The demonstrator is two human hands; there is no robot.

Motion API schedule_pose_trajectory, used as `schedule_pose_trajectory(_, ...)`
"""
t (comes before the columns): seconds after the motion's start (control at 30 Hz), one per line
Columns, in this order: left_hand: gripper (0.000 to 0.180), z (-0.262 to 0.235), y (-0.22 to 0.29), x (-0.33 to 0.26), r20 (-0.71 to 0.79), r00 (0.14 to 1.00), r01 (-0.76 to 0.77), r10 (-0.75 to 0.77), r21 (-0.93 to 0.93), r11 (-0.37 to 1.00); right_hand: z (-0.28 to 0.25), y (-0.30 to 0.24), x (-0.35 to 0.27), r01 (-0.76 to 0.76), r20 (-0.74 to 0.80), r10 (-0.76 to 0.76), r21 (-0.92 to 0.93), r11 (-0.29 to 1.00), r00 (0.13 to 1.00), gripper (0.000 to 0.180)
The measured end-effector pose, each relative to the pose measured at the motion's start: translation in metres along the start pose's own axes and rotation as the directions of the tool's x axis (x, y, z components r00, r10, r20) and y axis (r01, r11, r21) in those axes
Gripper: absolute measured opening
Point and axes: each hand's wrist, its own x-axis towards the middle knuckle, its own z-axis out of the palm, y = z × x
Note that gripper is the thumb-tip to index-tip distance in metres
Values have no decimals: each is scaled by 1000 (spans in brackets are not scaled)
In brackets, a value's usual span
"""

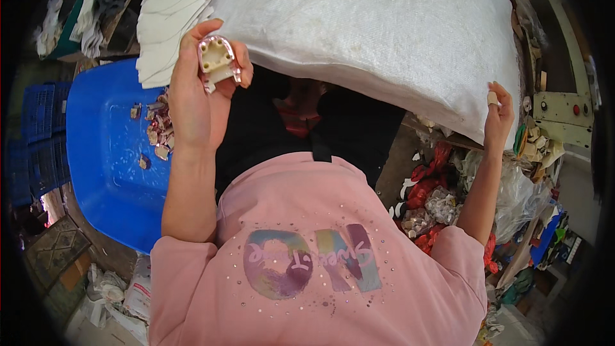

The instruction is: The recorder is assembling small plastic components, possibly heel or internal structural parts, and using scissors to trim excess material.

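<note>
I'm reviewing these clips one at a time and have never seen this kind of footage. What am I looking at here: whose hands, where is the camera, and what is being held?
There is no machine: a person in a pink shirt works with bare hands. The one picture comes from a wide fisheye camera worn on the head, looking down, so edges bend. The left hand holds up a small cream, horseshoe-shaped piece with a shiny pinkish rim. The right hand rests on the edge of a white woven sack covering the work surface. A stack of white flat cut pieces lies at the upper left, above a blue plastic tub with scraps.
</note>
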Motion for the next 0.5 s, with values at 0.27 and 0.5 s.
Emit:
schedule_pose_trajectory(0.27, 35, -33, 27, -14, -85, 986, -153, 144, -109, 982, 14, -239, -80, 154, 450, -746, 798, 583, 490, 21)
schedule_pose_trajectory(0.5, 36, -54, 37, -36, -176, 968, -193, 177, -77, 978, 36, -316, -120, 574, -494, -824, 773, -270, 277, 13)
